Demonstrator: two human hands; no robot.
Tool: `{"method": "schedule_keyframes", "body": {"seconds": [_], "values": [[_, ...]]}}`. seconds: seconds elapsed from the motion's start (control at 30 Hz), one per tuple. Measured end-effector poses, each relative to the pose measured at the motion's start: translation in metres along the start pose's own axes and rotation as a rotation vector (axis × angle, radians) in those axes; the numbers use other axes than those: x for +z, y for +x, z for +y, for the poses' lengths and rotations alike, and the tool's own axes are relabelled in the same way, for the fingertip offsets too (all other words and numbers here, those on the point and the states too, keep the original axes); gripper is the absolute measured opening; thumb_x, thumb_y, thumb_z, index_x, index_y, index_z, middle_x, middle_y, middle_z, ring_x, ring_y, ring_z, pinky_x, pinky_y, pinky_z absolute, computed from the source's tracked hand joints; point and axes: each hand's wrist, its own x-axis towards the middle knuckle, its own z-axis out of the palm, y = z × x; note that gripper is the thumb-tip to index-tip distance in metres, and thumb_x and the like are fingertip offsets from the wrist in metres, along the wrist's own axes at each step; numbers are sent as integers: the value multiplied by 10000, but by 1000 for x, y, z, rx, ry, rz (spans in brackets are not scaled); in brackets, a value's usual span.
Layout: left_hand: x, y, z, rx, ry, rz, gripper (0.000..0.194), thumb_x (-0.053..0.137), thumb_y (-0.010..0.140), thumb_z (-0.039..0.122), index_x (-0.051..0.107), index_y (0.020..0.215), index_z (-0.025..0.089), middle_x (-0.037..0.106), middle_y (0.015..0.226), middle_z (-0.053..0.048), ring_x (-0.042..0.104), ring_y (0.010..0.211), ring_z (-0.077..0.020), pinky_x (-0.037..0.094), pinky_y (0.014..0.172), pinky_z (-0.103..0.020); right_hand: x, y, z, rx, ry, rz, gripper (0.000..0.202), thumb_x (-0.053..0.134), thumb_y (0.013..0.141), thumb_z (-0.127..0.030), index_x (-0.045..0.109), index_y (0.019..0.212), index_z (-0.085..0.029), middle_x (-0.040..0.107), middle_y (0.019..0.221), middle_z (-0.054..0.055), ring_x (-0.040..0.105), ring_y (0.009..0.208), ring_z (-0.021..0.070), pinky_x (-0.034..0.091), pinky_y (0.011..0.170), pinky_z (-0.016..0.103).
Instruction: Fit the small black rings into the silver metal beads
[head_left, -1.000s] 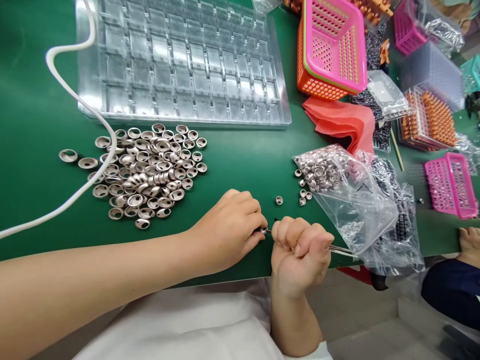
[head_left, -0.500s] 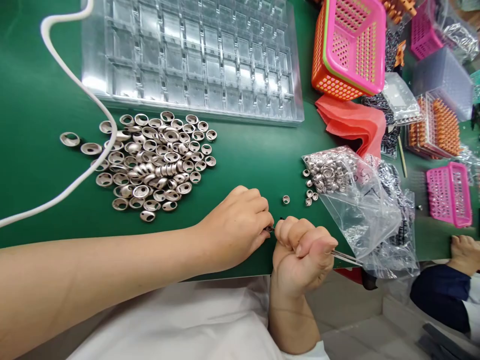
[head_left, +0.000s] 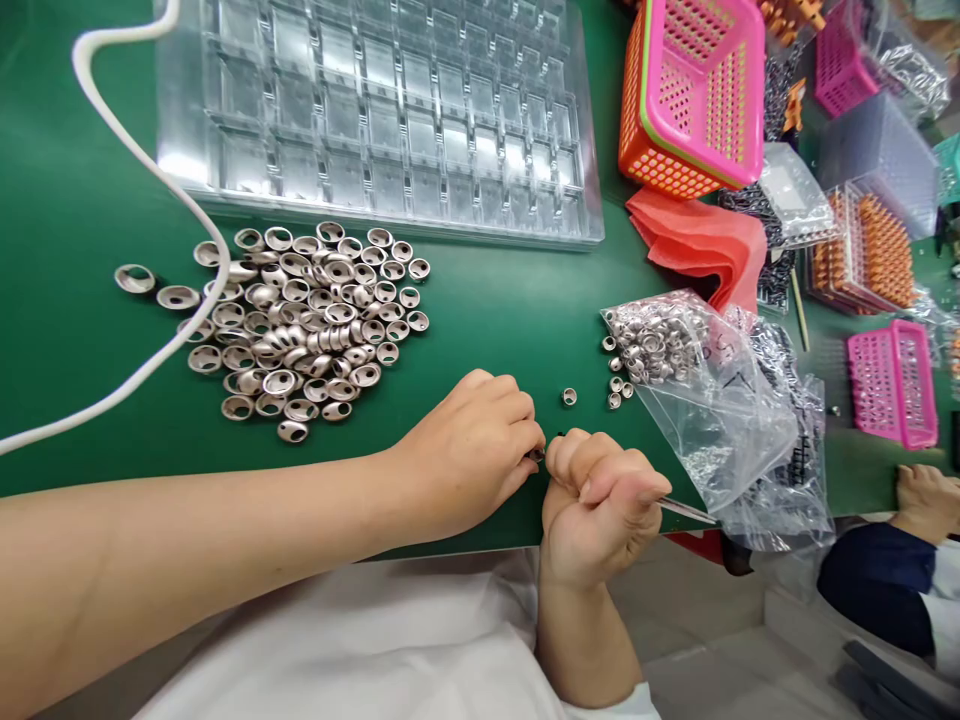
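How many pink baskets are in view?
3: one pink basket tops the stack, another sits at right, a third at upper right; more may be hidden.

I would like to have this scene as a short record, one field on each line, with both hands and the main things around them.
Surface: green tabletop
Left hand: pinching a small part, mostly hidden
Right hand: closed around a slim metal tool
Ring pile: silver metal rings, beyond the left forearm
Cord: white, crossing the pile's left side
Tray: clear plastic with pockets, beyond the pile
Bag: clear plastic, small silver rings inside
Co-worker's hand: at the picture's right edge
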Motion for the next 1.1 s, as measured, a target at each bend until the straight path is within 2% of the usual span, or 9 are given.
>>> {"method": "schedule_keyframes", "body": {"seconds": [0.23,0.43,0.67,1.1], "values": [[2,1,-1,10,6,12,114,659,940,175,736,855,165,668,847,-29,548,847,-198,346,788,-369,1,-1,0,-3,-39,11,485,395,1069,-454,395,648,-213,265,575,-67,299,462,84,257,473,250],[1,0,-1,3,6,1,126,650,946,177,728,846,169,672,855,-30,554,859,-198,347,799,-369,1,-1,1,-13,-55,3,459,360,1077,-466,491,711,-223,306,582,-63,310,463,88,267,464,248],[0,-1,0,3,6,6,123,651,945,172,728,849,166,670,853,-30,549,850,-196,345,791,-367,5,1,0,-16,-72,-12,496,374,1069,-494,388,657,-217,240,564,-77,270,445,74,256,451,236],[4,-1,-1,19,-2,49,205,594,970,162,711,802,157,645,825,-34,517,819,-197,337,758,-374,6,0,-1,-20,-104,-51,506,353,1073,-485,325,641,-222,204,561,-77,240,450,80,242,459,250]]}}
